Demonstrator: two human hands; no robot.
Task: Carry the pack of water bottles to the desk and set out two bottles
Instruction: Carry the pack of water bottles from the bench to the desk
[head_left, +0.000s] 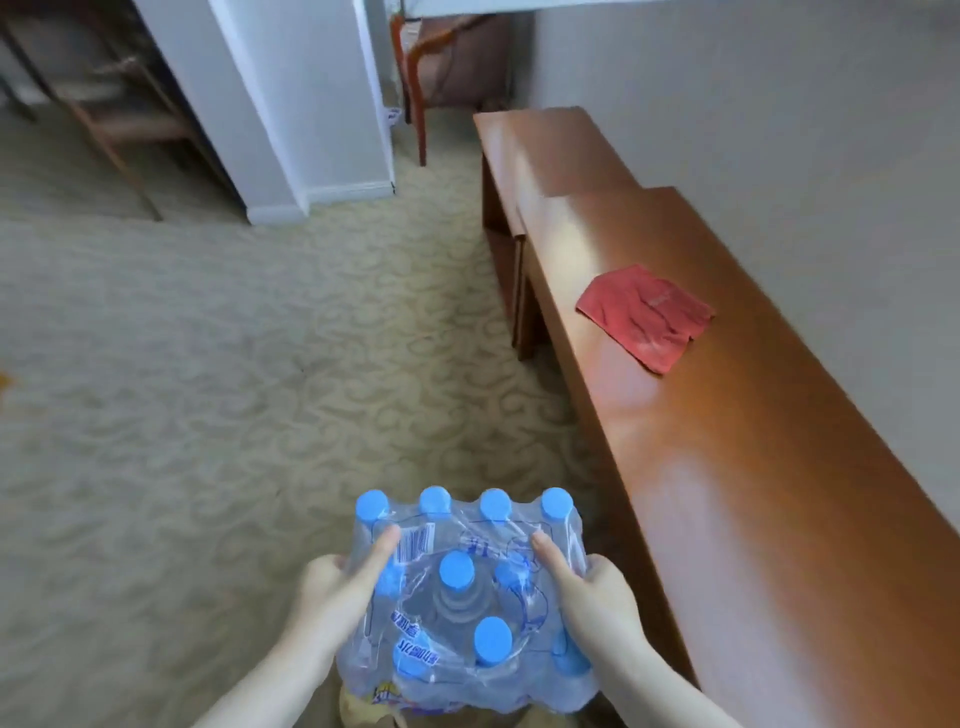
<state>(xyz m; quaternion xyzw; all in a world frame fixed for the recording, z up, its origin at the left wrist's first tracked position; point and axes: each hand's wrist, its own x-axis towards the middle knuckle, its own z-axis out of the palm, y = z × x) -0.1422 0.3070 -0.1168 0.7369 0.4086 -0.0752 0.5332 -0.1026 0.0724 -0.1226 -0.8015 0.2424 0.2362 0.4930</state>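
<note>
Both hands' grip clamped on bottle pack (464, 603) sides, left hand (332, 597), right hand (597, 597)

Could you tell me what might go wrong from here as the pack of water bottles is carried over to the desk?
1. The pack of water bottles is held only at its sides by the left hand and right hand; its plastic wrap looks torn open on top, so it could stretch and bottles could slip.
2. A red cloth lies on the desk; a pack set on it might sit unevenly.
</note>
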